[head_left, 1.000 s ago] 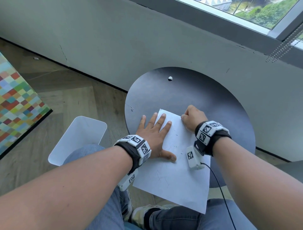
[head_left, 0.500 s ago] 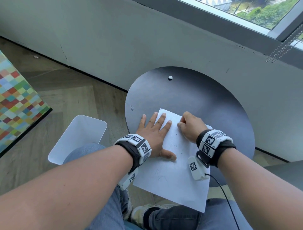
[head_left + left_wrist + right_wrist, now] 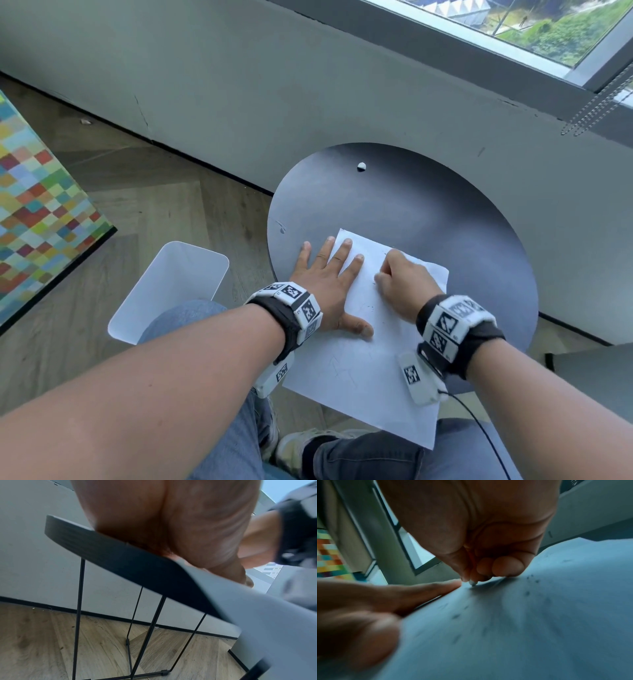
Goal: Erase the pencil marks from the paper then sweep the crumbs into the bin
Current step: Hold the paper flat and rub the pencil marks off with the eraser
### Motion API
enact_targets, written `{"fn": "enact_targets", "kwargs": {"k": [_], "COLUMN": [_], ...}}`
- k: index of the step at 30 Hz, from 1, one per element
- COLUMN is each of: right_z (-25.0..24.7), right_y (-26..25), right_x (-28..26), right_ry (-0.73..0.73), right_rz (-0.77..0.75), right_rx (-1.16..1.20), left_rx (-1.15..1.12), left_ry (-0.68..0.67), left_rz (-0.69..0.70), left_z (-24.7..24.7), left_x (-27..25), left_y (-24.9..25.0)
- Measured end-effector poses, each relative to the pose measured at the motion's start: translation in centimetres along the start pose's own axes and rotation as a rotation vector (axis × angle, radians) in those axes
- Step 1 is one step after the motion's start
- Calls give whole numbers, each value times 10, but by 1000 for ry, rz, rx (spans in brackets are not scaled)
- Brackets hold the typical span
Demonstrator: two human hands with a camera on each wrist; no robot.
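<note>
White paper (image 3: 373, 370) lies under both hands. The left hand (image 3: 329, 287) presses it flat, fingers straight. The right hand (image 3: 400, 284) pinches a tiny eraser (image 3: 473, 583), rubbing. Next, sweep the crumbs (image 3: 528, 593) left into the bin (image 3: 171, 291).

The left hand (image 3: 171, 524) fills the upper centre, seen from the palm side; its heel rests on the round dark counter (image 3: 120, 561), at the near edge; the thumb (image 3: 240, 574) lies flat on the sheet of pale paper (image 3: 257, 615); the paper overhangs the counter edge at lower right; thin black metal legs (image 3: 78, 615) descend from the counter to a wooden floor (image 3: 42, 642); a grey wall (image 3: 34, 561) with black skirting stands behind; the right hand (image 3: 257, 545), blurred, appears at the upper right with a black wrist strap (image 3: 295, 534).
</note>
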State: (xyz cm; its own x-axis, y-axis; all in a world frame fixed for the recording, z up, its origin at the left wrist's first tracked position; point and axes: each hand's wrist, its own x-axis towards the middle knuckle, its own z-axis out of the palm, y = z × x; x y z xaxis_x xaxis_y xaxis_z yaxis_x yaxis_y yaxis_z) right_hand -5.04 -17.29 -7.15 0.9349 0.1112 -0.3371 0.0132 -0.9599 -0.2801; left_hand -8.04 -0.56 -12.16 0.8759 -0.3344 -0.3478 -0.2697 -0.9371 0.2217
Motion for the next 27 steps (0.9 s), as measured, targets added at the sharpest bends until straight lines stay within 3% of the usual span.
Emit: {"fn": "enact_targets", "kwargs": {"k": [5,10,14,23,27], "right_z": [0,-8,-12,4,1], "right_y": [3,1,0,-6,3], "right_x": [-2,46,59,-27,-35], "right_ry": [-22,74,69,-150,-246], "right_rz": [-27,109,149,-180,-200], "right_rx": [7,42,65,-69,-116], "left_rx": [6,7,9,11,26], "left_ry": [5,-5,-10,-25,-42], "left_rz": [-3,9,24,17,17], "left_z": [-1,-1,-1,-2,-3], "left_x": [0,-2,-3,-2,-2], "left_y": [1,-1,-3,-1,-1]}}
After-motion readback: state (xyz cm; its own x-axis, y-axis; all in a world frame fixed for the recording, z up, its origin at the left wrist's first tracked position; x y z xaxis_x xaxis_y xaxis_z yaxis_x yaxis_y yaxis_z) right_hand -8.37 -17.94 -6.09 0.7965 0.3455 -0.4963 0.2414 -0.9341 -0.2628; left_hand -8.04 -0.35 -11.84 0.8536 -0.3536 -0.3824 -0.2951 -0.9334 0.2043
